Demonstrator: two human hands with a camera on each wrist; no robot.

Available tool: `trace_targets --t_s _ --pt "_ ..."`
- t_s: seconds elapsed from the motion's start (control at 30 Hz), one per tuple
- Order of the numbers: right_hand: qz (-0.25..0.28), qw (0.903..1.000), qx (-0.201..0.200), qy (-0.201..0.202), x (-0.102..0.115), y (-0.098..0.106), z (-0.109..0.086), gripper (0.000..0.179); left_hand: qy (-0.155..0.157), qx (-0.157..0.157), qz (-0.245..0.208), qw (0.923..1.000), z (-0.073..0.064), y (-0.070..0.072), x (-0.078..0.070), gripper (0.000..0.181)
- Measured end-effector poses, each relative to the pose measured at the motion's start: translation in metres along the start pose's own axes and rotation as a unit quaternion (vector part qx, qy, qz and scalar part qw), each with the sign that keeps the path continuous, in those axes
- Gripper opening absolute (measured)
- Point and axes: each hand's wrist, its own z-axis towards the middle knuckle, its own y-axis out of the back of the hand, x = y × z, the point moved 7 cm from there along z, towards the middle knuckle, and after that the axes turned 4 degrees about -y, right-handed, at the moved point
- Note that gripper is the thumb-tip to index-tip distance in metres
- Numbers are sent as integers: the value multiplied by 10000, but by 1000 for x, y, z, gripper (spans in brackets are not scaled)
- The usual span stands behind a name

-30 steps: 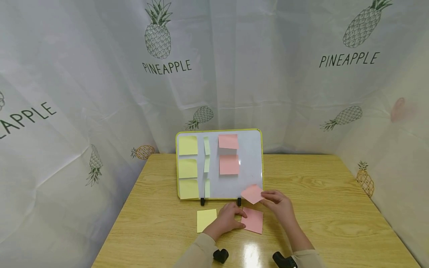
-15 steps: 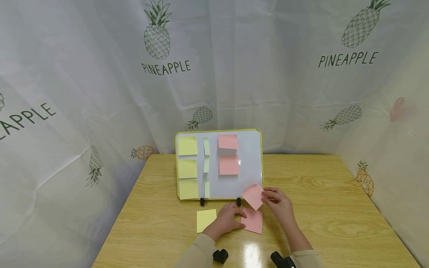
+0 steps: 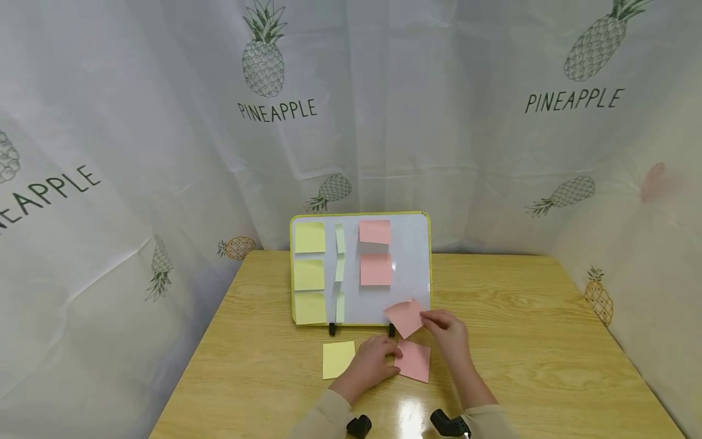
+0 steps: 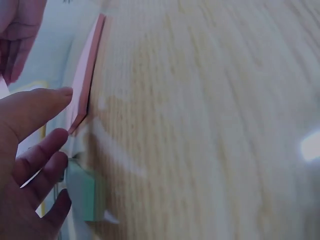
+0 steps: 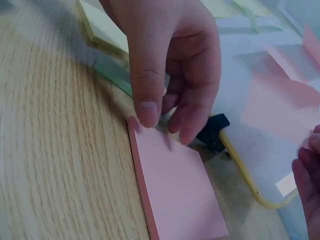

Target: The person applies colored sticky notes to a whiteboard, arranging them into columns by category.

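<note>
My right hand (image 3: 450, 335) pinches a loose pink sticky note (image 3: 406, 318) by its right edge, tilted before the whiteboard's lower right; whether they touch is unclear. My left hand (image 3: 373, 360) lies low, relaxed thumb and fingers at the near left side of the pink sticky-note pad (image 3: 415, 362). In the right wrist view, left fingertips (image 5: 148, 115) meet the end of that pad (image 5: 180, 190). A green pad (image 4: 82, 192) lies under the left fingers in the left wrist view; the hand hides it in the head view. Beside that hand sits a yellow pad (image 3: 337, 360).
A yellow-rimmed whiteboard (image 3: 411, 256) stands on black feet (image 3: 332, 329). Yellow notes (image 3: 309, 274) form its left column, with narrow green notes (image 3: 340, 268) alongside. Two pink notes (image 3: 375, 269) hang right of them. The wooden table (image 3: 526, 341) backs onto a pineapple-print curtain (image 3: 417, 122).
My right hand shifts left, bringing the pink note further over the whiteboard and turning it. The left hand stays at the pink pad.
</note>
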Motion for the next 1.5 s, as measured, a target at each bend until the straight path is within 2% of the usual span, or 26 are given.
trace_targets --t_s 0.13,0.27,0.37,0.5,0.63,0.73,0.9,1.0,1.17,1.27,1.4,1.5 --pt "86 9999 -98 -31 -1 -6 0 15 -240 -219 -133 9994 -3 9 -1 20" --pt "181 9997 -125 -110 -1 -15 -1 15 -211 -372 -181 9989 -8 21 4 20" --pt "165 9996 -117 -185 -2 -23 0 16 -146 -465 -262 9985 -12 37 7 19" --pt "274 9988 -5 -402 -7 -35 2 18 -162 -752 -240 9967 -16 64 10 17" --pt "584 9959 79 -690 -14 -48 3 20 -317 -1173 43 9926 -17 87 16 18" --pt "832 9932 116 -811 -18 -57 4 20 -410 -1417 197 9889 -15 96 24 19" --pt "971 9912 207 -871 -19 -68 3 20 -327 -1582 364 9862 -11 101 38 20" --pt "1063 9895 215 -955 -20 -73 4 20 -117 -1554 329 9872 -7 101 46 21" --pt "1162 9880 184 -997 -22 -77 4 20 139 -1617 504 9855 -1 100 50 27" --pt "1207 9875 211 -990 -23 -79 4 21 100 -1809 892 9794 0 100 47 33" --pt "1208 9877 240 -960 -21 -82 3 23 -161 -2034 1578 9662 -3 97 40 45" --pt "1231 9877 272 -927 -19 -83 2 23 -107 -1741 2287 9578 -4 88 39 57"
